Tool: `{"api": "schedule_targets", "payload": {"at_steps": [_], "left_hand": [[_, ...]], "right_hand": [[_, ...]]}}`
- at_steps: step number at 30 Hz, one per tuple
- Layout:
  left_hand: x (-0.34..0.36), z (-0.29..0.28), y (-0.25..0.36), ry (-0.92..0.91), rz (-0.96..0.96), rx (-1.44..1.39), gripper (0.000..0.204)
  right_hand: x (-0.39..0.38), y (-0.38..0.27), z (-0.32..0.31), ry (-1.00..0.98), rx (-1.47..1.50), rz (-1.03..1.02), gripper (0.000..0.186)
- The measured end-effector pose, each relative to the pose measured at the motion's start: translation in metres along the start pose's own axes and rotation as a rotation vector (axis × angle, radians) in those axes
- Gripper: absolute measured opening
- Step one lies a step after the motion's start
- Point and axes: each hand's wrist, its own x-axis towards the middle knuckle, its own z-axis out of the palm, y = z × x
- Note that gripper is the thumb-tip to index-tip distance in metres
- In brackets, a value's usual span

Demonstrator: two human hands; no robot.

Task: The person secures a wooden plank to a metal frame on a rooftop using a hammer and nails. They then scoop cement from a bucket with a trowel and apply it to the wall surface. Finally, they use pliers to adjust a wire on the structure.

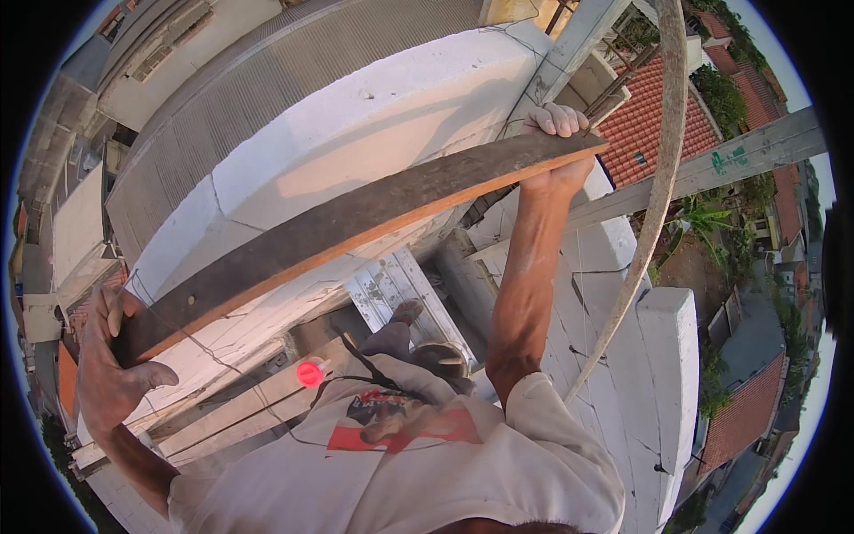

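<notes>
The step in hand appears to be the handling of a long wooden plank [347, 218], which slants across the middle of the frame from lower left to upper right, in front of a white block wall [356, 93]. The right hand [559, 176], right of upper centre, grips the far end, fingers hooked over the top edge and palm beneath. The left hand [111, 369], at the lower left, meets the other end with its fingers bent against the wood and its thumb spread away; near the bent rim of the view, I cannot tell whether it clamps the plank or merely steadies it. As a judgement, moving so long a piece calls for both ends to travel together, with a surer hold at the left.

No brand can be made out on the plank. At the lower centre, the pale shirt [267, 481] carries a red and dark print [400, 432] with some lettering. Towards the right edge, a grey beam [783, 142] bears small green marks [729, 158].
</notes>
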Motion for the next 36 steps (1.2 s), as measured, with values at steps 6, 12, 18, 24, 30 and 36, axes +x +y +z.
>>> {"api": "schedule_targets", "payload": {"at_steps": [6,12,18,24,30,36], "left_hand": [[-0.089,0.122,-0.109,-0.335,-0.451,-0.453,0.085],[-0.164,0.328,-0.165,-0.544,-0.596,-0.519,0.070],[-0.219,0.385,-0.168,-0.516,-0.680,-0.437,0.052],[-0.210,0.464,-0.164,-0.490,-0.754,0.034,0.042],[-0.147,0.670,-0.243,-0.405,-0.550,0.143,0.043],[-0.066,0.838,-0.308,-0.317,-0.409,0.092,0.042]], "right_hand": [[-0.086,0.042,0.018,-0.110,-0.115,0.265,0.052],[-0.212,0.023,-0.044,0.274,-0.482,0.256,0.088],[-0.325,-0.068,-0.236,0.589,-1.354,0.609,0.076],[-0.467,-0.168,-0.342,0.454,-1.911,1.093,0.061],[-0.566,-0.245,-0.343,0.321,-2.237,1.258,0.054],[-0.632,-0.283,-0.352,0.122,-2.536,1.124,0.054]]}}
